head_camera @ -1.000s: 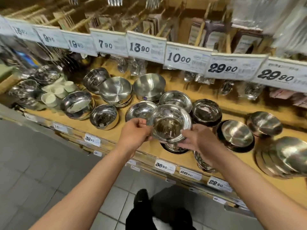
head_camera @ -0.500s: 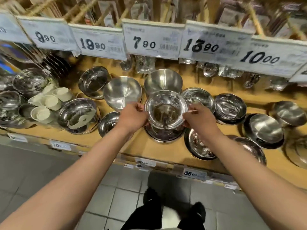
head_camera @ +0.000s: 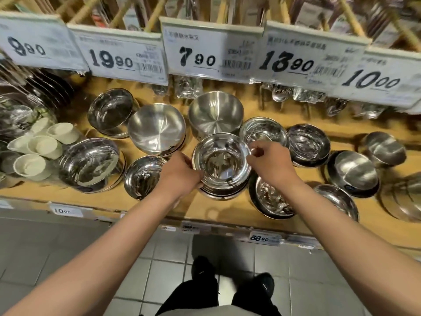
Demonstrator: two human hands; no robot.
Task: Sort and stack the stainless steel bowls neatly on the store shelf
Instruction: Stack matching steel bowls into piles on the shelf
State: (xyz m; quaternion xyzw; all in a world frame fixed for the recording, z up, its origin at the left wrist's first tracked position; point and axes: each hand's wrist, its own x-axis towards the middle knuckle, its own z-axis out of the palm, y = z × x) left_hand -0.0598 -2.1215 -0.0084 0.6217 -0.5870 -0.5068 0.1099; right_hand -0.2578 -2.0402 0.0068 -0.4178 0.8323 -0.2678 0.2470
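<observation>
Bowl goes onto the stack at the middle of the shelf

A person's left hand (head_camera: 180, 176) and right hand (head_camera: 270, 166) hold a shiny bowl (head_camera: 222, 159) by opposite sides of its rim, fingers curled round the edge on the left; the right hand's fingertips are partly hidden, though they appear to pinch the rim. The bowl sits upright on a low stack (head_camera: 223, 192) near the front of the wooden shelf (head_camera: 159, 208), between a small bowl (head_camera: 143, 176) on the left and a wider one (head_camera: 271, 199) on the right. The step in hand looks to be nesting this bowl into its stack. Next, seemingly, it must be centred and seated level before both hands let go, then another loose bowl of matching size picked out.
</observation>
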